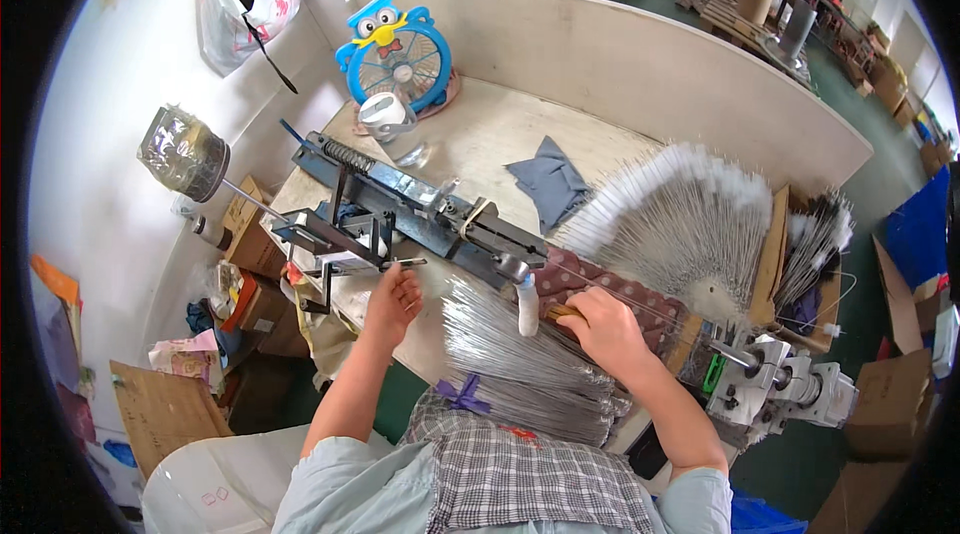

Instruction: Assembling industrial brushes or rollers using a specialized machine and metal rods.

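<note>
My left hand is curled, its fingertips at a short metal rod on the bench fixture; whether it grips anything is hidden. My right hand is closed round a small yellowish-brown piece, mostly covered by the fingers. Between the hands lies a large bundle of thin silvery wires, with a purple tie at its near left end. Beyond them, a long dark metal fixture runs diagonally across the table. A white-wrapped handle hangs from its right end, just left of my right hand.
A fan of white-tipped wires spreads at the right, beside a cardboard box of more wires. A metal clamp machine stands at the right edge. A blue toy-shaped fan, grey cloth and lamp stand farther back.
</note>
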### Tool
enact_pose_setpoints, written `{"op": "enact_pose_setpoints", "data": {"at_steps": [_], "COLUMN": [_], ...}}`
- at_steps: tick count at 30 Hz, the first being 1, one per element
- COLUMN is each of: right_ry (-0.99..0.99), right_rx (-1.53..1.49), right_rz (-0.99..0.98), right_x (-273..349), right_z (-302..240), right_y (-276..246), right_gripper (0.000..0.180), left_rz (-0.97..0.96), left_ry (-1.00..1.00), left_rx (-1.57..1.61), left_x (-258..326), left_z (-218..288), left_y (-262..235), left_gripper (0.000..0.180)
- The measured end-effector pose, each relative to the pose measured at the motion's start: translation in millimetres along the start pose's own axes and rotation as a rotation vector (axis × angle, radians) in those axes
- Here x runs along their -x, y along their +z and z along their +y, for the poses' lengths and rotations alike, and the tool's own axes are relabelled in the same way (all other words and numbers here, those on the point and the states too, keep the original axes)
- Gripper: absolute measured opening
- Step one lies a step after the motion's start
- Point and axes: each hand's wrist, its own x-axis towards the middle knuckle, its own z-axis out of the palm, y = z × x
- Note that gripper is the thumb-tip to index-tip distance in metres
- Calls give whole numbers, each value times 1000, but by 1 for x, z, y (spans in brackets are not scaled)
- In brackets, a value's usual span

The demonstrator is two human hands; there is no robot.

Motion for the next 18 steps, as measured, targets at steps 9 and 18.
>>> {"op": "enact_pose_setpoints", "data": {"at_steps": [9, 18], "right_ry": [-8, 6], "right_rx": [25, 294], "right_rz": [-3, 205], "right_x": [3, -4], "right_z": [-13, -34], "right_y": [-9, -77], "right_gripper": [16, 16], "left_rz": [-33, -512], "left_ry": [20, 110], "left_rx": [115, -101], "left_x": [-22, 78], "left_z": [1, -59], "left_y": [-22, 112], "left_gripper": [15, 15]}}
